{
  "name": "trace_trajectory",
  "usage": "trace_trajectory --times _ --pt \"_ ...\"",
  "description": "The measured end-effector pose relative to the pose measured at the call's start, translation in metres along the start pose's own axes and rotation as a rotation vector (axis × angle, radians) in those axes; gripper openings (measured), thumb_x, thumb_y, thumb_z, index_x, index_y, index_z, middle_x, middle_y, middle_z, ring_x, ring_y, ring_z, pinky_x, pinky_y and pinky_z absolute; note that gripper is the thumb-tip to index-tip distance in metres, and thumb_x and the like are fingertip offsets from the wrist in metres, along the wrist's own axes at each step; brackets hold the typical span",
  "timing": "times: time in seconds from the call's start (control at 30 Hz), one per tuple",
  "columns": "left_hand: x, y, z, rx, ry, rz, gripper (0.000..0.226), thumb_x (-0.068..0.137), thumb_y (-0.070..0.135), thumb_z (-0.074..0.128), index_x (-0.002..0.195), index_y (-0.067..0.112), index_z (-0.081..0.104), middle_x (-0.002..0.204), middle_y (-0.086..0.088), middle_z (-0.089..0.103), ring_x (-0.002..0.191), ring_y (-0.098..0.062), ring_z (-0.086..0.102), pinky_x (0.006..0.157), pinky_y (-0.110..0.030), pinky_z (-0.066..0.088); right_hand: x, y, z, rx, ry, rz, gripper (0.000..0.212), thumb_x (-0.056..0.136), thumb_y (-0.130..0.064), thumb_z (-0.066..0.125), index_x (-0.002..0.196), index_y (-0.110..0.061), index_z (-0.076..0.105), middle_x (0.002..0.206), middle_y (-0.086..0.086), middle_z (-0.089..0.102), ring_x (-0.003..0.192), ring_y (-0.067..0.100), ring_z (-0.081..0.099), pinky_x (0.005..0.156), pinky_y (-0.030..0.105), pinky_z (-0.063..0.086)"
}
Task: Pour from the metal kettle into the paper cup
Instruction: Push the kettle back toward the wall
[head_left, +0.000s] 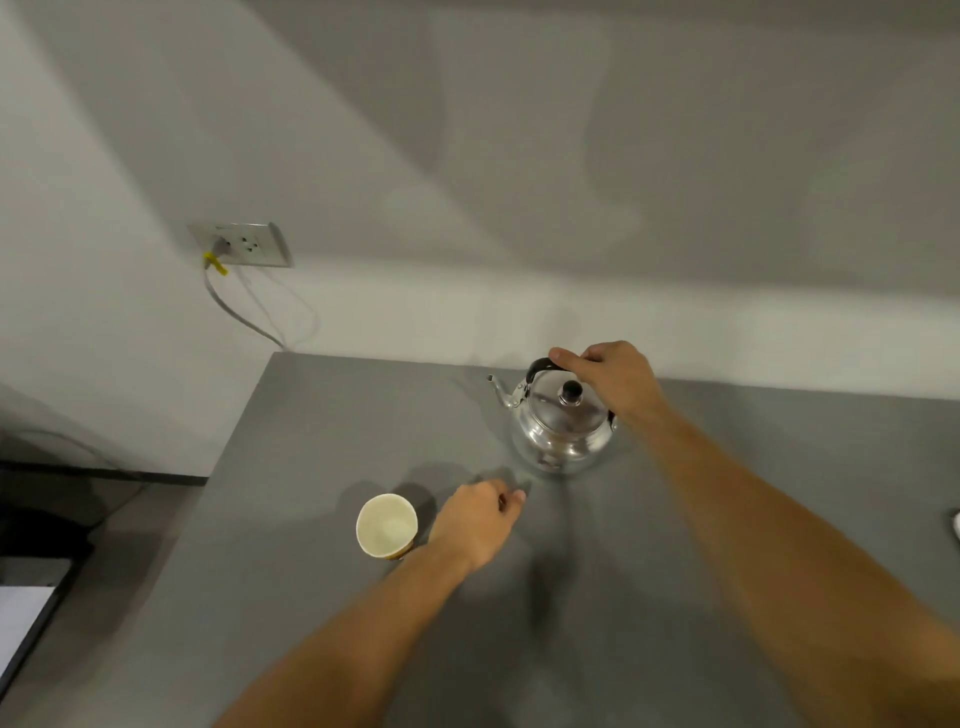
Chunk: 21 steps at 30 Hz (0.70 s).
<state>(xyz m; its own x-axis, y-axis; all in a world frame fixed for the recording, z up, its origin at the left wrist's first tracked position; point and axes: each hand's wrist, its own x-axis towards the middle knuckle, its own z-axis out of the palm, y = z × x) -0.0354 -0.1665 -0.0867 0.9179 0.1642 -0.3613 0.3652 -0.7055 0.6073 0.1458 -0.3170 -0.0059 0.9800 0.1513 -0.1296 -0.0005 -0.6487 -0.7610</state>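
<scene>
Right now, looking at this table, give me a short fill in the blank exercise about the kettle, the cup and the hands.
1. The right hand grips the black ____ of the metal kettle.
2. The paper cup stands upright and looks ____ inside.
3. The kettle's spout points toward the ____ side of the picture.
4. The left hand rests beside the ____.

Missing words: handle; empty; left; paper cup

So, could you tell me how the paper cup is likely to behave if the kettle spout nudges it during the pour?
The paper cup looks empty, so it is probably very light and would slide or tip easily. Its thin wall would likely dent. The left hand rests beside it, not holding it, so nothing steadies it.
</scene>
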Motion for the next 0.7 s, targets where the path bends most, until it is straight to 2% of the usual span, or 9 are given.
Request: trace_trajectory --times 0.1,0.2,0.33,0.4,0.47,0.57,0.63,0.7 --pt "0.012 0.005 -0.007 0.014 0.002 0.009 0.040 0.101 0.047 0.046 0.076 0.018 0.052 0.081 -0.012 0.069 0.086 -0.036 0.066 0.076 -0.039 0.052 0.018 0.001 0.005 -0.007 -0.010 0.003 0.056 0.078 -0.066 0.073 0.048 -0.021 0.059 0.045 -0.006 0.051 0.050 0.016 0.049 0.051 0.030 0.037" --pt "0.021 0.008 -0.012 0.029 0.017 0.017 0.039 0.102 0.046 0.047 0.076 0.018 0.052 0.079 -0.011 0.067 0.086 -0.036 0.066 0.073 -0.036 0.048 0.032 0.004 0.011 -0.006 -0.031 0.009 0.059 0.077 -0.066 0.073 0.063 -0.009 0.069 0.061 0.010 0.060 0.059 0.020 0.054 0.058 0.032 0.041" --pt "0.027 0.009 -0.017 0.031 0.017 0.017 0.043 0.103 0.045 0.047 0.067 0.021 0.045 0.065 0.000 0.053 0.080 -0.035 0.061 0.073 -0.036 0.047 0.044 0.002 0.015 -0.007 -0.034 0.011 0.063 0.078 -0.064 0.074 0.066 -0.003 0.068 0.059 0.006 0.056 0.058 0.020 0.051 0.058 0.032 0.039" --pt "0.030 0.007 -0.019 0.026 0.020 0.010 0.046 0.103 0.045 0.048 0.063 0.022 0.041 0.061 0.003 0.050 0.074 -0.030 0.056 0.071 -0.035 0.045 0.049 0.001 0.016 -0.009 -0.035 0.013 0.064 0.079 -0.064 0.074 0.069 -0.001 0.069 0.060 0.011 0.058 0.059 0.021 0.051 0.059 0.033 0.040" --pt "0.032 0.005 -0.020 0.018 0.021 0.005 0.045 0.103 0.045 0.047 0.064 0.023 0.041 0.061 0.003 0.050 0.072 -0.029 0.054 0.071 -0.035 0.046 0.052 0.001 0.016 -0.004 -0.036 0.014 0.066 0.079 -0.064 0.074 0.073 0.001 0.071 0.072 0.021 0.066 0.063 0.022 0.053 0.061 0.033 0.041" --pt "0.034 0.004 -0.023 0.022 0.032 0.007 0.045 0.102 0.046 0.047 0.064 0.023 0.042 0.060 0.005 0.050 0.073 -0.028 0.055 0.069 -0.032 0.043 0.056 0.001 0.016 -0.007 -0.036 0.011 0.067 0.080 -0.064 0.073 0.076 0.003 0.072 0.083 0.023 0.072 0.065 0.022 0.056 0.063 0.034 0.043" --pt "0.035 0.004 -0.025 0.014 0.044 0.011 0.043 0.102 0.047 0.048 0.069 0.020 0.051 0.064 0.003 0.055 0.075 -0.030 0.058 0.069 -0.032 0.044 0.057 0.001 0.016 -0.024 -0.033 -0.002 0.065 0.082 -0.064 0.071 0.075 0.001 0.072 0.077 0.020 0.071 0.065 0.022 0.057 0.062 0.033 0.043" --pt "0.036 0.004 -0.027 0.009 0.060 0.017 0.040 0.101 0.048 0.048 0.078 0.016 0.059 0.070 -0.001 0.059 0.078 -0.031 0.061 0.069 -0.032 0.045 0.056 0.004 0.017 -0.049 -0.026 -0.022 0.059 0.084 -0.065 0.069 0.067 -0.008 0.069 0.063 0.009 0.064 0.064 0.022 0.056 0.059 0.032 0.042"
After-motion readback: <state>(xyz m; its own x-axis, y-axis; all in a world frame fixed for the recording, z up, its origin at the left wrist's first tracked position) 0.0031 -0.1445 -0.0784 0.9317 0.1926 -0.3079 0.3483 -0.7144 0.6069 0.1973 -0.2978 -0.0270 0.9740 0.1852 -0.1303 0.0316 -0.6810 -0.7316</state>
